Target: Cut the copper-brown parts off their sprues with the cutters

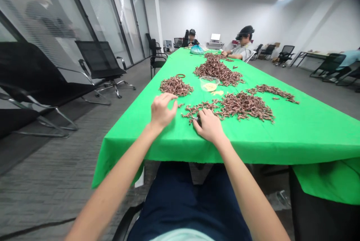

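My left hand (pixel 163 110) hovers over the near left of the green-covered table, thumb and forefinger apart, with nothing visible in it. Just beyond it lies a small heap of reddish-brown knobbly pieces (pixel 176 86), with a brown ring (pixel 180 75) at its far side. My right hand (pixel 209 124) rests on the cloth, fingers curled around a small shiny metal tool (pixel 197 119); its kind is mostly hidden by the fingers. Scattered knobbly pieces (pixel 194 110) lie right at its fingertips. To its right spreads a larger heap of the same pieces (pixel 244 105).
A clear plastic bowl (pixel 209 83) with pale yellow contents stands mid-table, beside a long heap (pixel 218 70). Farther back is a blue bag (pixel 197 49). One person (pixel 243 46) sits at the right side, another (pixel 192 38) at the far end. Black chairs (pixel 99 61) stand left.
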`<state>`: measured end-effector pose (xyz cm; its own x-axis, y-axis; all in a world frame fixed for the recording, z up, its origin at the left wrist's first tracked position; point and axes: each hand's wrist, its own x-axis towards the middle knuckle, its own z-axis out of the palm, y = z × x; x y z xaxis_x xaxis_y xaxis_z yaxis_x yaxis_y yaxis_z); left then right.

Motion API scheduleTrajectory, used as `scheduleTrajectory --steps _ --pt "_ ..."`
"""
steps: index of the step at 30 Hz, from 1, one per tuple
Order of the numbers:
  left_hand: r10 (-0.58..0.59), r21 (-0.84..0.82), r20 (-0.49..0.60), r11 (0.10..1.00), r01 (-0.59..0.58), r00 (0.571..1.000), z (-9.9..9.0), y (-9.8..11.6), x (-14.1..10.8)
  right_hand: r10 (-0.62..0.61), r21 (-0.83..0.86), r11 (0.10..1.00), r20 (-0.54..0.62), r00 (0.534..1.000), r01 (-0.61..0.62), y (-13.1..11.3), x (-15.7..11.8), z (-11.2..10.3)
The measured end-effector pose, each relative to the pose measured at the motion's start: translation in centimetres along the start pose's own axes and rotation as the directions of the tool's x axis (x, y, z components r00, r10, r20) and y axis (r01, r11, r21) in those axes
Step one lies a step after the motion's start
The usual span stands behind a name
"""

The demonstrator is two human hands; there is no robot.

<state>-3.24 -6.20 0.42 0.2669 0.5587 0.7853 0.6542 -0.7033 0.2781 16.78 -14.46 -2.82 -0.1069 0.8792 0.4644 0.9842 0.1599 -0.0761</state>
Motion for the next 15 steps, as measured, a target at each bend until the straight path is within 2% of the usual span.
scheduleTrajectory --steps 3,4,5,6,7,8,9,10,11,13,15 --pt "-0.087 -0.065 -0.061 0.994 0.083 0.994 -2.1 4.3 -6.3 -0.053 0.07 0.996 0.021 0.998 0.051 0.1 0.0 -0.1" --pt "-0.114 -0.091 -0.021 0.99 0.112 0.993 -2.1 5.6 -9.1 -0.067 0.096 0.993 0.023 0.997 0.065 0.1 0.0 -0.2" --pt "-0.12 -0.125 0.081 0.984 0.129 0.989 -1.7 6.7 -11.9 -0.078 0.121 0.99 0.023 0.997 0.074 0.1 -0.1 -0.2" --pt "-0.111 -0.156 0.238 0.976 0.15 0.965 -0.9 7.6 -14.8 -0.083 0.142 0.987 0.017 0.996 0.08 0.1 -0.2 -0.3" --pt "-0.132 -0.161 0.399 0.964 0.211 0.908 0.3 8.3 -17.4 -0.087 0.159 0.984 0.007 0.996 0.085 0.1 -0.3 -0.3" --pt "-0.146 -0.14 0.584 0.951 0.277 0.799 1.8 8.6 -19.8 -0.087 0.17 0.982 -0.005 0.996 0.087 0.1 -0.4 -0.4" --pt "-0.177 -0.081 0.744 0.933 0.35 0.645 3.4 8.8 -21.7 -0.084 0.175 0.981 -0.019 0.996 0.086 0.1 -0.6 -0.4" --pt "-0.214 0.0 0.855 0.911 0.413 0.473 5.0 8.7 -23.2 -0.074 0.174 0.982 -0.034 0.997 0.079 0.1 -0.7 -0.5" --pt "-0.231 0.043 0.89 0.901 0.433 0.394 6.4 8.5 -24.3 -0.06 0.171 0.983 -0.043 0.997 0.066 0.2 -0.8 -0.5" --pt "-0.211 0.077 0.941 0.894 0.442 0.264 8.9 7.8 -25.4 -0.029 0.166 0.985 -0.035 0.999 0.035 0.4 -0.9 -0.5" --pt "-0.15 0.067 0.977 0.892 0.446 0.153 10.4 7.0 -25.4 -0.005 0.169 0.986 -0.02 1.0 0.008 0.5 -0.9 -0.5"
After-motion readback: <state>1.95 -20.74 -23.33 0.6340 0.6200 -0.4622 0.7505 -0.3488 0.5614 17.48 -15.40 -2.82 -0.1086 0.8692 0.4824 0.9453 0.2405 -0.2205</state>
